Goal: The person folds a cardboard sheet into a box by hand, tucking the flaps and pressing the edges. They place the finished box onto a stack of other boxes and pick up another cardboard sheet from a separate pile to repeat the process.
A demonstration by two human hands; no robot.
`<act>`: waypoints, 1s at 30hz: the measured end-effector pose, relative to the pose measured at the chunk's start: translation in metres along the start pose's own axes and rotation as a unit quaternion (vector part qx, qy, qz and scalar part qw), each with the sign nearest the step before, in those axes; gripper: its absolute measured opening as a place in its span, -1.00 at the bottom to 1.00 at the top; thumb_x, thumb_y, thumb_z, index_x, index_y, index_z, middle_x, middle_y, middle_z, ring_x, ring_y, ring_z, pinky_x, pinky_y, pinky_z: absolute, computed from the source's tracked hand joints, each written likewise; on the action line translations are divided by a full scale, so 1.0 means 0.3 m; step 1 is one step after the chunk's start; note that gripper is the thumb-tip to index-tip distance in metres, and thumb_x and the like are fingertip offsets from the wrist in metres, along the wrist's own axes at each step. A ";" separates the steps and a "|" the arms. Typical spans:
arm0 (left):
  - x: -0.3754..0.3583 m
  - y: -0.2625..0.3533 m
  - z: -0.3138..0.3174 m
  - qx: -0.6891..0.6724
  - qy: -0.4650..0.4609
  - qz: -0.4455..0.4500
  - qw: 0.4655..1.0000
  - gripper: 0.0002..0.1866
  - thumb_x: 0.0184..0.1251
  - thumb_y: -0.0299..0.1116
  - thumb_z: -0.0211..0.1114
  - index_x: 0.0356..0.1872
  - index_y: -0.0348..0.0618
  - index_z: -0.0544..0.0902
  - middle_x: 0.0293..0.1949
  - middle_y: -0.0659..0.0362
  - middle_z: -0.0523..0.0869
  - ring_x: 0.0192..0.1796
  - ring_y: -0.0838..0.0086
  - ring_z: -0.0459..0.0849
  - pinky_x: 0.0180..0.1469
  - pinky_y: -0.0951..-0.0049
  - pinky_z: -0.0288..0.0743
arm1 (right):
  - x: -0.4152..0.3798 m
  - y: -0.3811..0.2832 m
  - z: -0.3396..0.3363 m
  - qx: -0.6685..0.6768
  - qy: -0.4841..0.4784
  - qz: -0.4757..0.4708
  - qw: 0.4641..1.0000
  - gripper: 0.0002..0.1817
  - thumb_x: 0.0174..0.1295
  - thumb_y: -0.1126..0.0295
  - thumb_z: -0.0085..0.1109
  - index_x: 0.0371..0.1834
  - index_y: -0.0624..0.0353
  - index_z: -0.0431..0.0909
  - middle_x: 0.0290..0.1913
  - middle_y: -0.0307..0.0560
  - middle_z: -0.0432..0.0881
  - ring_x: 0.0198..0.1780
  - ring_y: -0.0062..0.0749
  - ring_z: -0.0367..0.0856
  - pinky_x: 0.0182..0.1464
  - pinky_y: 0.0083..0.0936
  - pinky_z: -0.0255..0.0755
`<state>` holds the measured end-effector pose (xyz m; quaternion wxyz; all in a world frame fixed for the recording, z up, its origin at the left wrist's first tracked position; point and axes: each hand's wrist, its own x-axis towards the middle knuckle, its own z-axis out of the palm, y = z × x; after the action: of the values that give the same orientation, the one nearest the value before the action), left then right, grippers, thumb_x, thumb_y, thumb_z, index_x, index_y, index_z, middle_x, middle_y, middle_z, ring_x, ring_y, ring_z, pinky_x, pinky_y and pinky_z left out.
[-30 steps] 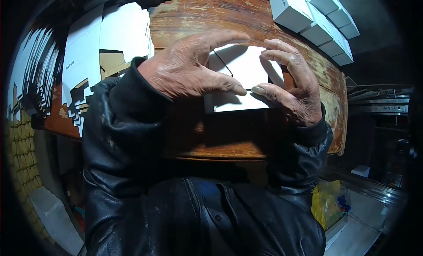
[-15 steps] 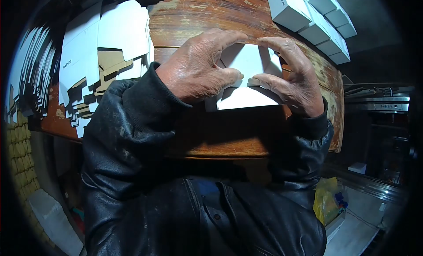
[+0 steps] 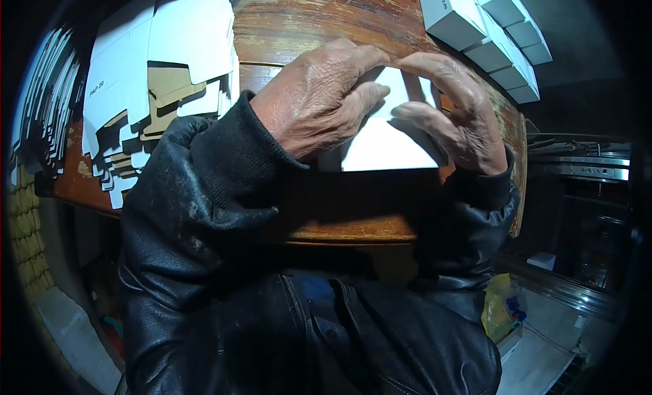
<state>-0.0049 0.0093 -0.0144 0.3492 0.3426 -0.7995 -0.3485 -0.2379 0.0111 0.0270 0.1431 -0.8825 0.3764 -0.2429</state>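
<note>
A white cardboard box [image 3: 390,147] lies on the wooden table [image 3: 326,222], its near edge toward my body. Around its left side curls my left hand [image 3: 326,99], fingertips at the far edge and thumb raised over the top. On the right side, my right hand [image 3: 458,110] arches over the box with its fingers at the far edge and its thumb above the top face. Both hands grip the box from the sides. Parts of its sides are hidden by my hands.
Flat white cardboard blanks [image 3: 180,35] are stacked at the left of the table, with more sheets [image 3: 51,96] standing beyond them. Several white boxes [image 3: 455,21] sit in rows at the far right. A yellow bag [image 3: 497,307] is at the lower right.
My thumbs have lifted and parted slightly over the box, and its top now looks smooth and brighter. The whole view has shifted a little.
</note>
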 end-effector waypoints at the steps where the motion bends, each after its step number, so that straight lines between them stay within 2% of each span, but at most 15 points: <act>1: 0.003 0.002 -0.002 0.001 -0.004 0.001 1.000 -0.59 0.53 -0.22 0.17 0.24 -0.27 0.52 -0.03 -0.04 0.67 -0.02 0.24 0.69 0.10 0.33 0.59 | -0.007 0.004 -0.003 0.056 -0.001 0.017 0.998 -0.48 0.17 0.19 0.45 0.13 0.24 0.58 0.00 0.10 0.65 0.06 -0.15 0.64 0.08 -0.36 0.53; 4: 0.005 0.023 -0.006 0.008 -0.021 -0.056 0.998 -0.59 0.59 -0.21 0.10 0.24 -0.30 0.53 -0.02 -0.09 0.66 0.04 0.27 0.67 0.12 0.37 0.56 | -0.032 -0.001 -0.010 0.062 -0.008 0.015 0.998 -0.54 0.28 0.25 0.36 0.14 0.31 0.57 0.03 0.14 0.65 0.09 -0.18 0.64 0.13 -0.39 0.49; 7: -0.005 0.021 0.015 -0.048 0.039 -0.074 0.995 -0.53 0.61 -0.10 0.05 0.23 -0.32 0.53 0.02 -0.14 0.65 0.10 0.23 0.64 0.15 0.34 0.52 | -0.044 -0.033 0.007 0.136 -0.003 0.072 0.988 -0.52 0.32 0.24 0.31 0.19 0.34 0.52 0.09 0.17 0.60 0.15 -0.13 0.61 0.14 -0.34 0.49; 9: 0.003 0.019 0.022 -0.038 0.047 -0.006 0.998 -0.48 0.62 -0.04 -0.01 0.23 -0.34 0.52 0.05 -0.15 0.64 0.13 0.18 0.63 0.20 0.30 0.49 | -0.050 -0.041 0.025 0.225 -0.002 0.108 0.968 -0.39 0.31 0.13 0.32 0.26 0.36 0.44 0.17 0.21 0.53 0.23 -0.06 0.54 0.20 -0.29 0.46; 10: 0.008 0.014 0.027 -0.032 0.052 0.028 0.998 -0.45 0.63 -0.01 -0.04 0.23 -0.35 0.52 0.07 -0.16 0.64 0.14 0.15 0.62 0.22 0.28 0.47 | -0.050 -0.040 0.023 0.190 -0.009 0.067 0.979 -0.35 0.28 0.10 0.34 0.27 0.36 0.42 0.18 0.21 0.52 0.25 -0.05 0.52 0.22 -0.27 0.44; 11: 0.023 -0.022 0.052 0.028 0.103 0.161 0.981 -0.72 0.51 -0.38 0.08 0.07 -0.37 0.51 -0.17 -0.14 0.63 -0.13 0.02 0.64 -0.04 0.15 0.55 | -0.049 -0.038 0.019 0.154 -0.015 0.027 0.988 -0.30 0.26 0.06 0.36 0.29 0.36 0.40 0.19 0.21 0.51 0.26 -0.03 0.51 0.25 -0.26 0.43; 12: 0.023 -0.030 0.064 0.062 0.112 0.178 0.976 -0.71 0.51 -0.38 0.08 0.08 -0.38 0.50 -0.18 -0.14 0.63 -0.15 0.02 0.64 -0.06 0.16 0.55 | -0.049 -0.036 0.015 0.116 -0.021 -0.012 0.993 -0.25 0.24 0.03 0.38 0.31 0.36 0.38 0.20 0.22 0.50 0.28 -0.02 0.49 0.27 -0.25 0.41; 13: 0.023 -0.033 0.068 0.096 0.121 0.196 0.968 -0.70 0.50 -0.38 0.08 0.09 -0.39 0.49 -0.19 -0.14 0.63 -0.16 0.01 0.64 -0.08 0.16 0.56 | -0.056 -0.026 0.028 0.124 -0.023 0.001 0.992 -0.10 0.10 -0.07 0.46 0.35 0.34 0.33 0.21 0.23 0.48 0.29 0.03 0.47 0.31 -0.21 0.37; 14: 0.021 -0.032 0.063 0.128 0.130 0.215 0.959 -0.69 0.49 -0.38 0.09 0.10 -0.40 0.48 -0.20 -0.13 0.63 -0.18 0.00 0.64 -0.11 0.17 0.57 | -0.063 -0.014 0.040 0.131 -0.031 -0.004 0.991 -0.07 0.07 -0.09 0.48 0.36 0.33 0.33 0.19 0.23 0.48 0.27 0.04 0.47 0.30 -0.21 0.38; 15: 0.001 -0.021 0.045 0.223 0.046 0.138 0.964 -0.52 0.63 -0.09 -0.04 0.10 -0.38 0.56 -0.04 -0.11 0.65 0.05 0.23 0.64 0.13 0.36 0.48 | -0.067 -0.002 0.048 0.135 -0.036 -0.009 0.990 -0.04 0.04 -0.12 0.50 0.36 0.31 0.32 0.18 0.24 0.48 0.26 0.05 0.48 0.29 -0.20 0.38; 17: 0.002 -0.001 0.025 0.066 0.019 0.027 0.997 -0.58 0.62 -0.18 -0.03 0.10 -0.38 0.56 -0.08 -0.06 0.65 0.01 0.32 0.62 0.09 0.42 0.47 | -0.062 -0.041 0.004 0.200 -0.111 0.058 0.972 0.03 -0.03 0.25 0.62 0.46 0.39 0.19 0.35 0.05 0.31 0.47 -0.23 0.23 0.48 -0.29 0.11; 20: 0.019 0.004 0.039 -0.188 0.042 -0.056 0.980 -0.64 0.59 -0.30 -0.03 0.11 -0.38 0.56 -0.10 0.05 0.64 0.01 0.44 0.56 0.10 0.52 0.40 | -0.069 -0.038 0.012 0.143 -0.076 0.015 0.987 0.07 -0.10 0.08 0.65 0.42 0.36 0.24 0.26 0.11 0.39 0.33 -0.10 0.39 0.36 -0.23 0.28; 22: 0.028 -0.034 0.047 -0.309 0.036 -0.137 0.940 -0.62 0.58 -0.28 -0.02 0.14 -0.38 0.56 0.02 0.09 0.62 0.11 0.45 0.50 0.26 0.49 0.27 | -0.068 -0.042 0.003 0.100 -0.067 -0.017 0.993 0.13 -0.15 -0.04 0.64 0.43 0.33 0.23 0.24 0.18 0.41 0.27 0.02 0.43 0.31 -0.18 0.33; 27: 0.032 -0.043 0.042 -0.303 0.037 -0.169 0.937 -0.60 0.58 -0.25 -0.04 0.13 -0.38 0.56 -0.04 0.10 0.61 0.06 0.49 0.49 0.20 0.50 0.30 | -0.110 -0.049 -0.035 0.114 -0.083 -0.049 0.989 0.24 -0.18 -0.14 0.61 0.52 0.24 0.15 0.46 0.28 0.23 0.52 0.12 0.15 0.49 -0.08 0.13; 30: 0.039 -0.047 0.036 -0.287 0.022 -0.181 0.940 -0.61 0.58 -0.25 -0.04 0.11 -0.36 0.57 -0.09 0.13 0.61 -0.02 0.54 0.47 0.11 0.53 0.31 | -0.178 -0.035 -0.051 0.132 -0.087 -0.016 0.987 0.17 -0.18 -0.01 0.65 0.51 0.17 0.19 0.51 0.25 0.14 0.52 0.13 0.13 0.50 -0.09 0.11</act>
<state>-0.0154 -0.0038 -0.0275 0.3807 0.3746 -0.5821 -0.6131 -0.2719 0.0563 0.0272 0.2863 -0.8796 0.3131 -0.2152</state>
